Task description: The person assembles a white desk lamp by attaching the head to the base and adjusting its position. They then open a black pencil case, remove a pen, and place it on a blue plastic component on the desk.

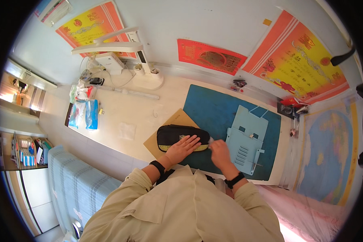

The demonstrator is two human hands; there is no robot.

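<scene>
A black pencil case (pixel 174 133) with a yellow-green lower band lies across a brown envelope-like sheet (pixel 151 142) and the edge of a dark teal desk mat (pixel 205 101). My left hand (pixel 183 149) rests flat on the case's front right part, fingers stretched out. At the case's right end is my right hand (pixel 220 154), its fingers closed. A small whitish bit shows at those fingertips, too small to name. Just right of that hand lies a light blue slotted plastic stand (pixel 246 141) with a wire support.
On the desk's left are a blue-and-white packet (pixel 84 114) and a clear square sheet (pixel 127 131). A white desk lamp (pixel 145 78) stands at the back beside a white box (pixel 110 62). A cloth-covered bed or seat (pixel 74 177) is left of the desk.
</scene>
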